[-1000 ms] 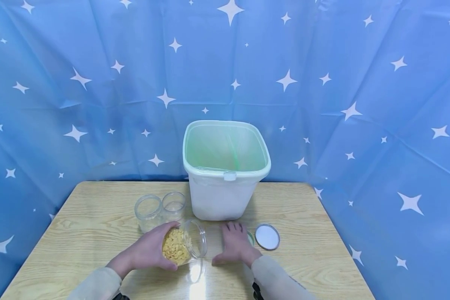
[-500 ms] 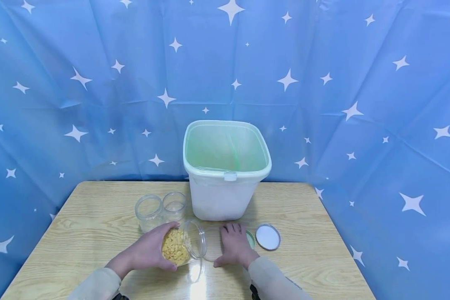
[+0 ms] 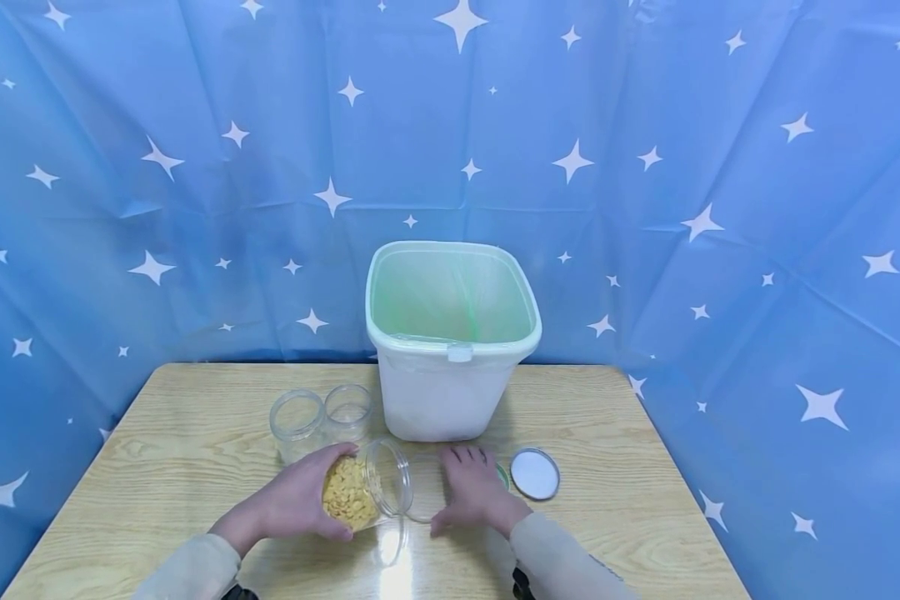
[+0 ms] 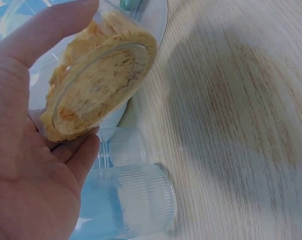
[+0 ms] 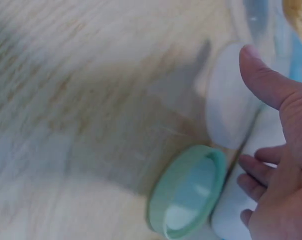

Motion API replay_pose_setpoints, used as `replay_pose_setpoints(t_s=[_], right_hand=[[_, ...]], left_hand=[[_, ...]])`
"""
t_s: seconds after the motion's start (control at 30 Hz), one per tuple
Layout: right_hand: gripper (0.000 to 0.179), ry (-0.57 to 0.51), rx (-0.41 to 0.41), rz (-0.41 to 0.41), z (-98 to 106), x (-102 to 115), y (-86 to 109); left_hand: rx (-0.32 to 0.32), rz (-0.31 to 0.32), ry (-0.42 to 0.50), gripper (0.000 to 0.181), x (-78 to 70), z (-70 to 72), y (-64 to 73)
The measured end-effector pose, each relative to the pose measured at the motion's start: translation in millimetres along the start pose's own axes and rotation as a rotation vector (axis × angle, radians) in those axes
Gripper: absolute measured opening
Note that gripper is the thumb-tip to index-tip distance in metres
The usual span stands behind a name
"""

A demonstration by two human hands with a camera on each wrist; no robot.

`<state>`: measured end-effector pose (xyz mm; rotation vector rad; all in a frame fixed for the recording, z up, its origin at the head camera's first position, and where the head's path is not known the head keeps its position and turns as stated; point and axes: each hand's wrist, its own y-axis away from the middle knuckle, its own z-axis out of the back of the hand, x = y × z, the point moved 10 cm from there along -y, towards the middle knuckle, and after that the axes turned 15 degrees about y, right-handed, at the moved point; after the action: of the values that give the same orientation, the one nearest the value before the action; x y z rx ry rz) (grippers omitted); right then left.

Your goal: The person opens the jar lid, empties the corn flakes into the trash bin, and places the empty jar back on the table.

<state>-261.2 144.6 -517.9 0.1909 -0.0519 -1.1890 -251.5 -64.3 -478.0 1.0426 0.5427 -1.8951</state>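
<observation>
My left hand (image 3: pixel 296 493) grips a clear jar (image 3: pixel 392 477) of yellow flakes (image 3: pixel 347 493) round its side. The jar is tilted, its uncovered mouth facing right, and its base faces the left wrist view with flakes pressed against it. My right hand (image 3: pixel 474 492) hovers low over the table just right of the jar mouth, thumb spread and fingers loosely bent, with nothing between them. Near its thumb a thin translucent disc (image 5: pixel 228 97) lies on the wood. A green-rimmed lid (image 5: pixel 185 195) lies beside the disc, mostly hidden behind my hand in the head view.
Two clear jars (image 3: pixel 297 414) stand behind my left hand. A tall white bin (image 3: pixel 446 396) with a pale green rim stands at the back middle. Right of my right hand lies a round white lid (image 3: pixel 535 474) with a dark edge. A blue starred curtain (image 3: pixel 217 208) surrounds the table.
My right hand has shifted slightly, leaving a little less of the green-rimmed lid showing than half a second ago. The left hand and its jar stay almost still.
</observation>
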Motion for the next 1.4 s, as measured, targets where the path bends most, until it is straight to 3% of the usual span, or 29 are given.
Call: replay_pose_setpoints(t_s=[0.17,0.33,0.5,0.73,0.9,1.17,1.4], right_hand=[[0.089,-0.076,-0.015,0.021,18.9,-13.4,7.9],[0.074,-0.189,0.019,-0.029,36.6,-39.2,14.2],[0.064,-0.220,0.009,-0.080,55.5,-65.6,19.4],[0.063,-0.257,0.021,-0.117,74.2,-99.6,24.4],[0.063,-0.257,0.021,-0.081,88.4,-112.1,26.3],[0.058,-0.250,-0.006,-0.088,114.1,-134.6,29.3],[0.053,-0.270,-0.022,-0.102,129.1,-146.3,29.0]], left_hand=[[0.006,-0.015,-0.001,0.114,-2.1,2.6,1.8],[0.005,-0.012,0.018,0.114,-3.2,6.6,3.3],[0.015,-0.019,0.019,0.111,-9.8,11.6,4.9],[0.042,-0.031,0.024,0.112,-25.0,20.2,6.4],[0.062,-0.032,0.036,0.110,-34.4,29.9,4.6],[0.082,-0.068,0.069,0.102,-52.3,50.9,2.4],[0.057,-0.084,0.102,0.099,-62.4,74.1,0.1]])
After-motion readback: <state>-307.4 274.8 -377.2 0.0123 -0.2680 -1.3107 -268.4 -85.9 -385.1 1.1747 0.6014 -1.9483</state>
